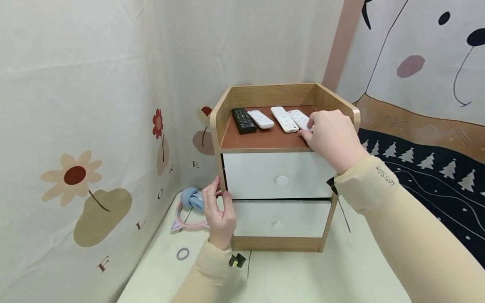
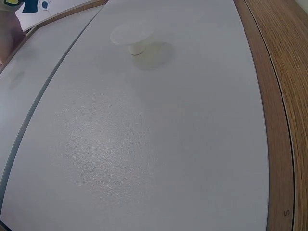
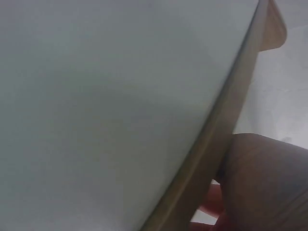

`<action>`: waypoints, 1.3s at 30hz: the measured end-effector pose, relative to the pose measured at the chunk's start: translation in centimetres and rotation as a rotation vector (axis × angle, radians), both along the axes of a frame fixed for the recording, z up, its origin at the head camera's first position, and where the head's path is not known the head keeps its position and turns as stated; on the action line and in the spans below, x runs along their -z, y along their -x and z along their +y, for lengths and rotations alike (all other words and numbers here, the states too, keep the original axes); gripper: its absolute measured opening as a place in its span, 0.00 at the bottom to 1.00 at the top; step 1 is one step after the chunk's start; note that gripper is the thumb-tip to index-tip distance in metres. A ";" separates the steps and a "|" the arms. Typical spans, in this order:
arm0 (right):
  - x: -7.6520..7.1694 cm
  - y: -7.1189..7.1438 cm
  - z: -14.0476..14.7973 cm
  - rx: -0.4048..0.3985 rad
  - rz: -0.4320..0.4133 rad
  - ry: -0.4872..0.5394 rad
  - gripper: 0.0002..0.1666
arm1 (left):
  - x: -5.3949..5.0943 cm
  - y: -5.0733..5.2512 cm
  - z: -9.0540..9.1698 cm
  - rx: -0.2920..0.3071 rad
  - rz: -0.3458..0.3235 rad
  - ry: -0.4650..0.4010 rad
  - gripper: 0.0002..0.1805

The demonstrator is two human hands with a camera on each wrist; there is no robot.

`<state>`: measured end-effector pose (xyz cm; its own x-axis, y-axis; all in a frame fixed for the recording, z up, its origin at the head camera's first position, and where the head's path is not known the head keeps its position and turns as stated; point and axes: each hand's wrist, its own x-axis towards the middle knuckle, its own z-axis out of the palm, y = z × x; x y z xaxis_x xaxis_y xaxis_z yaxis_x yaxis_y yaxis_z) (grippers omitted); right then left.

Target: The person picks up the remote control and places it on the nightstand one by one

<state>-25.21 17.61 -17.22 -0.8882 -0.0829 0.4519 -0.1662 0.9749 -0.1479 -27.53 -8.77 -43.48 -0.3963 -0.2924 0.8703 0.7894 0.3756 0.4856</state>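
Observation:
A small wooden cabinet (image 1: 275, 243) with two white drawers stands in front of me. On its brown top shelf (image 1: 265, 141) lie a black remote control (image 1: 243, 120) and several white ones. My right hand (image 1: 335, 136) pinches the near end of the rightmost white remote control (image 1: 299, 119), partly hiding it. Against the cabinet's left front edge, my left hand (image 1: 220, 214) rests upright with fingers loosely bent, holding nothing. A round drawer knob (image 2: 132, 34) shows in the left wrist view. In the right wrist view, the right hand (image 3: 269, 180) is behind the shelf's wooden edge (image 3: 211, 139).
Left of the cabinet lie a pink headband (image 1: 194, 226) with cat ears, a blue knotted item (image 1: 192, 198) and a grey ring (image 1: 182, 253). Printed cloth (image 1: 102, 84) hangs behind and at both sides. The shelf has raised wooden walls (image 1: 273, 96).

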 end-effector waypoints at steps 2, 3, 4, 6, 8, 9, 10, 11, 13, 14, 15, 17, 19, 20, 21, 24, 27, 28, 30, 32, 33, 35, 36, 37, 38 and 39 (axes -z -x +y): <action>-0.2 0.5 0.0 -0.001 -0.017 0.002 0.21 | 0.0 0.0 0.0 -0.004 0.003 0.003 0.30; -0.3 0.8 0.1 -0.002 -0.024 0.003 0.21 | 0.0 0.0 0.0 -0.005 0.003 0.004 0.30; -0.3 1.1 0.1 -0.004 -0.026 0.003 0.21 | 0.0 0.0 0.0 -0.006 0.002 0.005 0.30; -0.4 1.6 0.1 -0.008 -0.034 0.012 0.21 | 0.0 0.0 0.0 -0.007 0.004 0.006 0.30; -0.4 2.1 0.0 -0.016 -0.038 0.021 0.22 | 0.0 0.0 0.0 -0.008 0.006 0.005 0.29; -0.4 2.4 0.0 -0.020 -0.039 0.026 0.22 | 0.0 0.0 0.0 -0.007 0.007 0.005 0.29; -0.3 2.6 0.0 -0.021 -0.038 0.031 0.22 | 0.0 0.0 0.0 -0.005 0.009 0.003 0.29; -0.3 2.8 -0.1 -0.022 -0.036 0.036 0.22 | 0.0 0.0 0.0 -0.004 0.010 0.002 0.29; -0.3 3.3 -0.1 -0.027 -0.024 0.036 0.22 | -0.1 0.0 0.0 -0.001 0.011 -0.001 0.29; -0.3 3.5 -0.2 -0.027 -0.021 0.035 0.22 | -0.1 0.0 0.0 0.001 0.011 -0.002 0.29; -0.2 3.8 -0.2 -0.029 -0.016 0.033 0.22 | -0.1 0.0 0.0 0.002 0.010 -0.002 0.29; -0.1 4.2 -0.2 -0.033 -0.009 0.030 0.22 | -0.1 0.0 0.0 0.002 0.006 -0.002 0.29; 0.1 4.6 -0.3 -0.035 -0.011 0.033 0.22 | -0.1 0.0 0.0 0.002 0.007 -0.002 0.29; 0.2 4.8 -0.3 -0.035 -0.016 0.037 0.22 | 0.0 0.0 0.0 0.002 0.008 -0.002 0.29; 0.2 5.0 -0.3 -0.036 -0.018 0.042 0.22 | 0.0 0.0 0.0 0.000 0.009 -0.003 0.29; 0.4 5.5 -0.3 -0.040 -0.026 0.063 0.22 | -0.1 0.0 -0.1 0.004 0.003 -0.009 0.29; 0.4 5.9 -0.3 -0.045 -0.023 0.069 0.21 | -0.1 0.0 -0.2 0.009 -0.019 -0.018 0.28; 0.4 6.0 -0.3 -0.045 -0.024 0.070 0.21 | -0.2 0.0 -0.3 0.011 -0.027 -0.020 0.28; 0.4 6.1 -0.2 -0.044 -0.035 0.067 0.22 | -0.2 0.0 -0.3 0.012 -0.036 -0.023 0.28; 0.4 6.1 -0.2 -0.037 -0.052 0.063 0.23 | -0.2 0.0 -0.3 0.014 -0.041 -0.026 0.28; 0.3 6.0 -0.1 -0.033 -0.063 0.059 0.23 | -0.2 -0.1 -0.2 0.015 -0.043 -0.024 0.28; 0.3 6.0 -0.1 -0.027 -0.083 0.046 0.24 | -0.1 0.0 -0.2 0.021 -0.041 -0.025 0.28; 0.2 6.0 -0.1 -0.025 -0.090 0.040 0.24 | -0.1 0.0 -0.2 0.023 -0.038 -0.025 0.28; 0.2 6.0 -0.1 -0.024 -0.096 0.037 0.24 | -0.1 0.0 -0.2 0.024 -0.035 -0.025 0.28; 0.2 6.0 -0.1 -0.025 -0.099 0.033 0.25 | -0.1 0.0 -0.2 0.026 -0.033 -0.026 0.28; 0.2 6.1 -0.1 -0.026 -0.100 0.030 0.25 | -0.1 0.0 -0.2 0.024 -0.029 -0.025 0.28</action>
